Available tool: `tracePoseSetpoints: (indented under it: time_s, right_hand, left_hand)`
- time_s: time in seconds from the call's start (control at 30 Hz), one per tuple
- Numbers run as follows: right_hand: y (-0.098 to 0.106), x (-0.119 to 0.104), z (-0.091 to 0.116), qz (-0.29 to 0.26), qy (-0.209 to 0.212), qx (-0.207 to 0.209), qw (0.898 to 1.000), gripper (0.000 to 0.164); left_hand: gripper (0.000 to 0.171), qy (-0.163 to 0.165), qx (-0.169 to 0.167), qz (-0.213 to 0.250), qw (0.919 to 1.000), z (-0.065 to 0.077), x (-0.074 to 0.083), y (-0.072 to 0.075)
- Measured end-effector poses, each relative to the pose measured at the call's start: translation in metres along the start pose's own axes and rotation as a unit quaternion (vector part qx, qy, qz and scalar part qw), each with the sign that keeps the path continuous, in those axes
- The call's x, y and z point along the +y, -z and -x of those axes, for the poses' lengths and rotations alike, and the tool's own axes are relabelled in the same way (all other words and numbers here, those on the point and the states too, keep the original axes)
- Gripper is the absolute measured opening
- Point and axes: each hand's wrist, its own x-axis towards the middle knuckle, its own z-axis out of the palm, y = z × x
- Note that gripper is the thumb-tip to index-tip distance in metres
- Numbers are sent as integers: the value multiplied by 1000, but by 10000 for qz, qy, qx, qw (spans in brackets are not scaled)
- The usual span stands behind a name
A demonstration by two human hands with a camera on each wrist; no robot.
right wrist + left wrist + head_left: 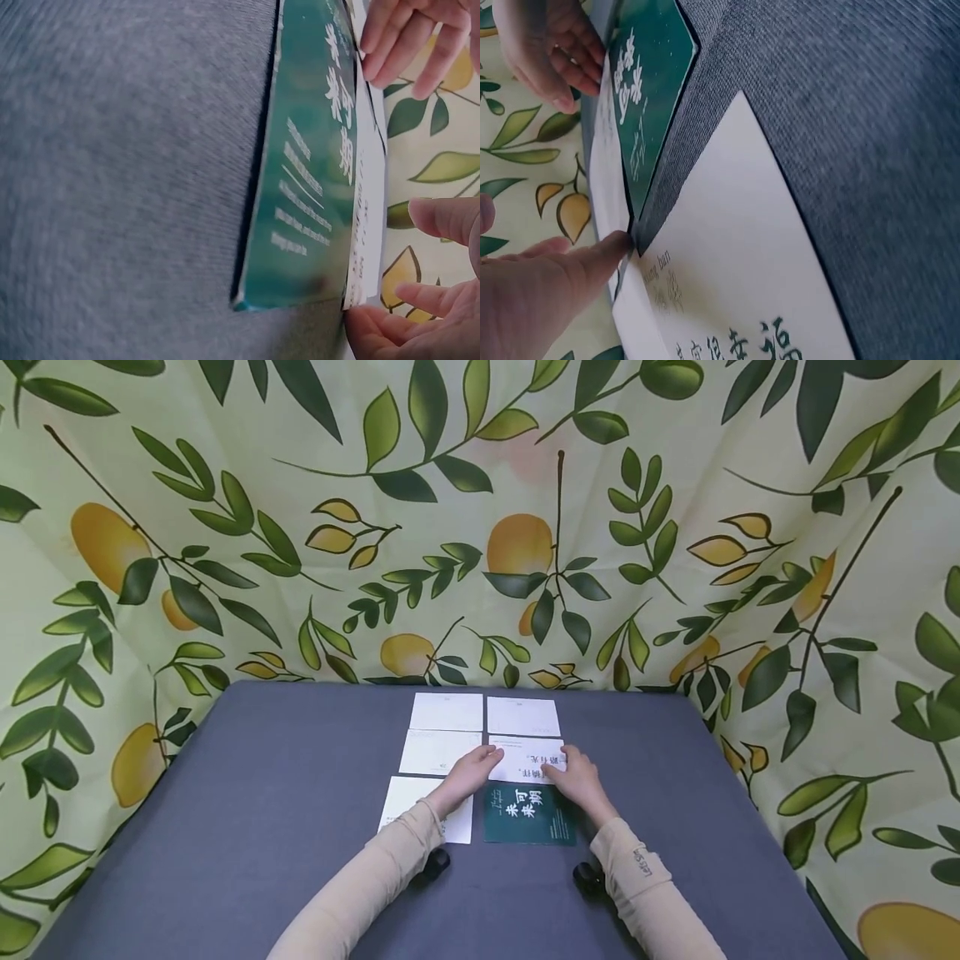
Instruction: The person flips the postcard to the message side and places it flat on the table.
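Observation:
A white card with dark handwriting-style characters (517, 760) lies flat in the middle of the right column. My left hand (472, 772) touches its left edge with extended fingers. At its right edge is my right hand (579, 781), thumb over the card and fingers beside the edge. In the right wrist view, the right hand (427, 322) has its thumb raised and a fingertip at the card's corner. Just nearer lies a green card with white lettering (528, 814). Left of it, a white card (408, 789) is partly hidden by my left forearm.
More white cards form the left column, one in the middle (438, 752) and one at the back (447, 712). Another white card (522, 717) lies back right. A dark grey cloth (300, 777) covers the table. Behind hangs a leaf-and-fruit patterned curtain (450, 610).

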Motion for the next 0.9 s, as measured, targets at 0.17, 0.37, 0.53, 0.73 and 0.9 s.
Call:
tracePoseSetpoints:
  time_s: [0.17, 0.37, 0.53, 0.73, 0.9]
  right_hand:
    - [5, 3, 0, -572, -115, 19, 9983, 55]
    - [5, 10, 0, -1455, -600, 255, 9872, 52]
    - [3, 13, -4, -1874, -394, 764, 9785, 47]
    - [-11, 36, -24, -1900, -277, 802, 9781, 52]
    - [-6, 25, -19, -2004, -248, 1013, 9741, 48]
  left_hand:
    - [58, 27, 229, 223, 9995, -2, 1, -2]
    - [44, -26, 838, 715, 9939, -5, 1, -3]
    - [41, -164, 1281, 1128, 9852, -5, 1, -3]
    - [41, -235, 1613, 1513, 9749, -6, 2, -3]
    - [35, -333, 1921, 1559, 9683, -10, 1, -2]
